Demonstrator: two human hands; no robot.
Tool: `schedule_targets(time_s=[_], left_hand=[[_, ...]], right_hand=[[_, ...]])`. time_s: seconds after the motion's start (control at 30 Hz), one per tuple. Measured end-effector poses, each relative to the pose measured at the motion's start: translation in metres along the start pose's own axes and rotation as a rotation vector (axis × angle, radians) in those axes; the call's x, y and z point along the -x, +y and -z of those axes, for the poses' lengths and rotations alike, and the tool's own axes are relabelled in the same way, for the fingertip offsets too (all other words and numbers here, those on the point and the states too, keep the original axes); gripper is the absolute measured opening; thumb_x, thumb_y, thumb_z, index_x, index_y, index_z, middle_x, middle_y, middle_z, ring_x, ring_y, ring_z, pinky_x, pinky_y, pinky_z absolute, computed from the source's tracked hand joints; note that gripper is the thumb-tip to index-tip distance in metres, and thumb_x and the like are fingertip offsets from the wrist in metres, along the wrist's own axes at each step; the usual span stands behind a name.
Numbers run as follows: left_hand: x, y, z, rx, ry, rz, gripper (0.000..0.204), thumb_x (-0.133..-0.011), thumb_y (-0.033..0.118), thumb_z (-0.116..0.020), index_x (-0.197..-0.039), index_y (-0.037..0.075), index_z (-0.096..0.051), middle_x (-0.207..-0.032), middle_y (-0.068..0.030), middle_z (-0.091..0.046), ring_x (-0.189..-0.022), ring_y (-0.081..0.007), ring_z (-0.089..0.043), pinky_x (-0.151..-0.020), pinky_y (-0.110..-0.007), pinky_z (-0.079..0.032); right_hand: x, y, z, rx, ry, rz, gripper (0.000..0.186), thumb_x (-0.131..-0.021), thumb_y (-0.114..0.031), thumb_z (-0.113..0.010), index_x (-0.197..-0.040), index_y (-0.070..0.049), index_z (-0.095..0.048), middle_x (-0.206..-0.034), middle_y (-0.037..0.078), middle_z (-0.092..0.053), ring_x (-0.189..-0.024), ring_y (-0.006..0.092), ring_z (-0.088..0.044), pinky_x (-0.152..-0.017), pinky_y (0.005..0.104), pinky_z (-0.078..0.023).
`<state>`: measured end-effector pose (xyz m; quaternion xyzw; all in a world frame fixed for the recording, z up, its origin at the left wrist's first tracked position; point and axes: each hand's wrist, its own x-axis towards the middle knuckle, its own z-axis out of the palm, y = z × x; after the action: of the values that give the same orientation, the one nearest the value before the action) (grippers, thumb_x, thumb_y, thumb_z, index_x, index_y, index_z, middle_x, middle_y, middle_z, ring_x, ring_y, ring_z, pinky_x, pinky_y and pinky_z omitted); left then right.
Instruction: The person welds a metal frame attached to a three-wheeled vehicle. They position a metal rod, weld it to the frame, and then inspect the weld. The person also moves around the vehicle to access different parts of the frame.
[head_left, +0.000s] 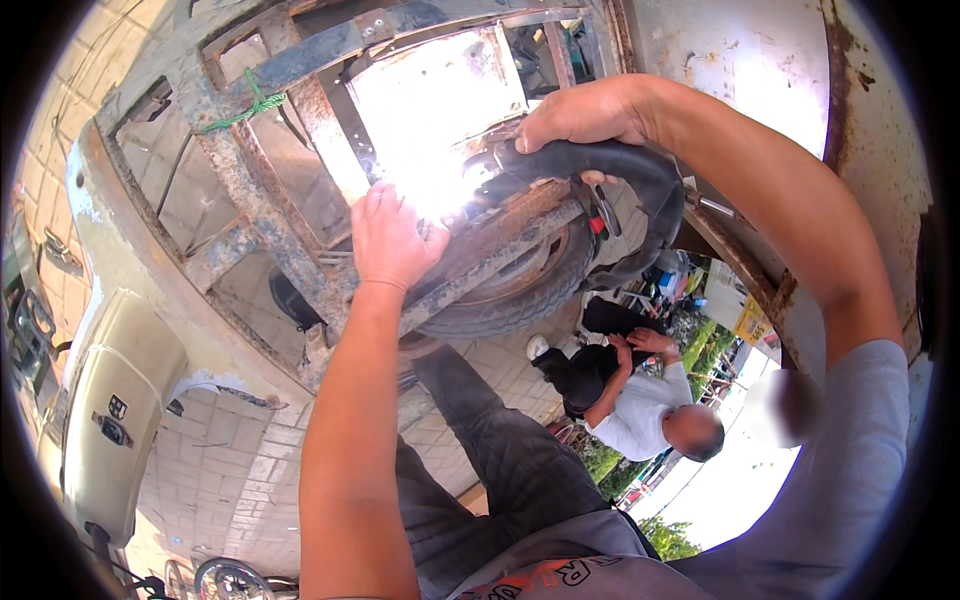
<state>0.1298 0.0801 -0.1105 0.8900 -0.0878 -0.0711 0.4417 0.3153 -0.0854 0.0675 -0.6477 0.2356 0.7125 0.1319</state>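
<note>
A blinding white glare with sparks burns between my two hands on a rusty vehicle frame [240,170]. My right hand [580,115] reaches round from the right and is closed on a black welding torch [640,170], whose tip points into the glare. A red and black part [603,215] shows under the torch, by my fingertips. Just left of the glare, my left hand [390,240] is closed against the frame, its fingers curled. The bright light washes out whatever is in them. Below both hands a tyre [510,305] sits within the frame.
Green string [250,103] is tied to a frame bar. A cream body panel [125,400] curves along the left. A rusty metal panel [740,60] rises at the right. A person in a white shirt [640,410] sits nearby on the paving. A bicycle wheel [230,580] shows at the bottom left.
</note>
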Motion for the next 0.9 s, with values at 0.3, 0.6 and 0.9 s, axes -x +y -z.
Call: schedule_targets(time_s=[0.3,0.6,0.9], left_hand=[[-0.001,0.003,0.001,-0.012,0.002,0.023,0.049,-0.068,0.024,-0.067,-0.113,0.006,-0.061,-0.113,-0.0091,-0.057,-0.113,-0.0295,-0.05,-0.096,-0.042,-0.038],[-0.001,0.006,0.007,-0.019,0.013,-0.045,0.075,-0.067,0.03,-0.069,-0.136,0.01,-0.047,-0.14,-0.0097,-0.045,-0.128,-0.0303,-0.041,-0.108,-0.046,-0.029],[0.004,0.005,0.008,-0.051,-0.021,-0.149,0.08,-0.064,0.037,-0.072,-0.138,0.025,-0.046,-0.148,-0.0044,-0.037,-0.132,-0.031,-0.036,-0.113,-0.05,-0.023]], right_hand=[[0.01,0.007,0.001,-0.039,0.016,0.02,0.029,-0.095,-0.032,-0.048,-0.099,-0.006,-0.059,-0.075,0.005,-0.061,-0.047,0.0117,-0.05,-0.041,0.0293,-0.045],[0.008,0.004,-0.002,-0.019,0.006,0.013,0.029,-0.095,-0.033,-0.049,-0.1,-0.006,-0.059,-0.075,0.005,-0.061,-0.047,0.0112,-0.049,-0.041,0.0288,-0.045],[0.005,0.001,-0.005,-0.011,0.011,0.036,0.028,-0.094,-0.031,-0.051,-0.099,-0.004,-0.058,-0.075,0.006,-0.059,-0.045,0.0121,-0.05,-0.038,0.0293,-0.044]])
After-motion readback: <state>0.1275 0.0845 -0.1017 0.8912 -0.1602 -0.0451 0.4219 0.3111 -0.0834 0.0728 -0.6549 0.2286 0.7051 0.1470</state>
